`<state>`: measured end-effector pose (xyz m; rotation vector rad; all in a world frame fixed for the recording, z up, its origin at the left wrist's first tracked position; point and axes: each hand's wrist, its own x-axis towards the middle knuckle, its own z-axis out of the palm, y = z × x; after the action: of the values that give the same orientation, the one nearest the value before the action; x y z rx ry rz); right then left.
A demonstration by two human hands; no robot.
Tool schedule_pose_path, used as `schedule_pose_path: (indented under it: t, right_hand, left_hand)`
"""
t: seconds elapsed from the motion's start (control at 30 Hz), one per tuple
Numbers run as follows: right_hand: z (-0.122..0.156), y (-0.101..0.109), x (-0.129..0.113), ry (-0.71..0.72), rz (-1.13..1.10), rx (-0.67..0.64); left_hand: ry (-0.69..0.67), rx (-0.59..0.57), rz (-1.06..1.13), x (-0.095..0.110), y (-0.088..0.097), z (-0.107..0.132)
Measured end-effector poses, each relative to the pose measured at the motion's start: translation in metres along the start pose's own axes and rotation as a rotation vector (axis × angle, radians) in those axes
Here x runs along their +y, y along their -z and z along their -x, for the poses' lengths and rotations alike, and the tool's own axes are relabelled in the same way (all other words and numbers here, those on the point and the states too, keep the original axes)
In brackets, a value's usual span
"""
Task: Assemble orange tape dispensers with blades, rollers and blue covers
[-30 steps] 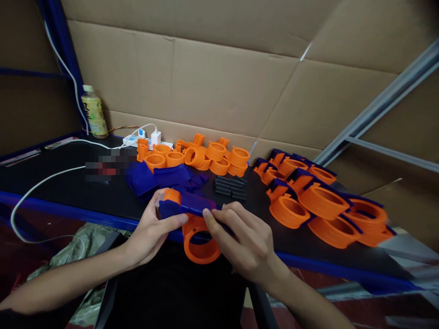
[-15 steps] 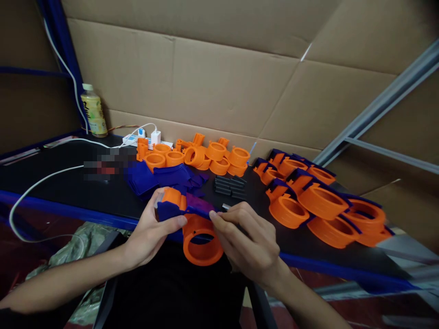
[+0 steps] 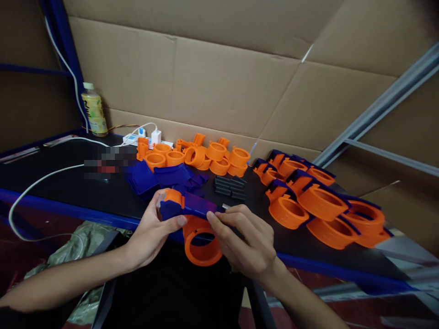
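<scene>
An orange and blue tape dispenser (image 3: 203, 249) hangs between my hands over the table's front edge, its round hub towards me. My left hand (image 3: 154, 233) grips its left end, thumb across the blue side and fingers behind. The fingers of my right hand (image 3: 245, 237) are closed on the right end of the blue plate (image 3: 200, 205). A small shiny metal bit (image 3: 225, 206) shows behind those fingers; whether it belongs to the dispenser or to something in the hand I cannot tell. Behind my hands lie flat blue plastic pieces (image 3: 171, 176) and several black handle-like pieces (image 3: 229, 185).
Orange dispenser bodies (image 3: 217, 151) are heaped at the back of the black table (image 3: 51, 176). Several orange and blue dispensers (image 3: 322, 201) stand stacked at the right. A power strip (image 3: 132, 139), white cables and a yellow-labelled bottle (image 3: 94, 112) are at the left. Cardboard walls the back.
My right fingers have shifted slightly left along the blue plate, and the dispenser has tilted a little. Both hands keep their hold.
</scene>
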<state>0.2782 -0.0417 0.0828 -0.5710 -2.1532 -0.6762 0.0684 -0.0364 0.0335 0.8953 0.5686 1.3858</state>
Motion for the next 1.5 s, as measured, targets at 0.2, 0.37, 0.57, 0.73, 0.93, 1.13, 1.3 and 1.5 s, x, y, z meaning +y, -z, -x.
schedule_pose_path:
  t: [0.2,0.37,0.57,0.73,0.93,1.13,1.3,1.5]
  right_hand:
    - [0.000,0.003,-0.003,0.041,0.059,-0.061]
    - [-0.003,0.006,-0.006,0.061,0.106,-0.115]
    - [-0.001,0.008,-0.006,-0.018,-0.016,-0.138]
    - [-0.009,0.020,-0.005,-0.326,-0.494,-0.265]
    - [-0.008,0.006,-0.009,-0.791,-1.052,-0.214]
    - [0.002,-0.012,-0.014,-0.954,-1.373,-0.113]
    - [-0.001,-0.010,-0.017,-0.897,-1.162,-0.112]
    - [0.000,0.012,-0.029,-0.444,-0.412,-0.151]
  left_hand:
    - [0.003,0.000,-0.043,0.000,-0.004,0.000]
    - [0.016,0.023,-0.091,0.000,-0.006,0.001]
    - [0.008,0.008,-0.078,0.002,-0.006,0.003]
    - [-0.077,-0.171,-0.147,0.006,0.004,0.013]
    - [-0.318,-0.378,-0.367,0.014,0.001,0.017]
    - [-0.439,-0.515,-0.353,0.019,-0.004,0.011]
    - [-0.398,-0.468,-0.371,0.020,0.000,0.012]
    - [-0.138,-0.077,-0.124,0.008,0.005,0.013]
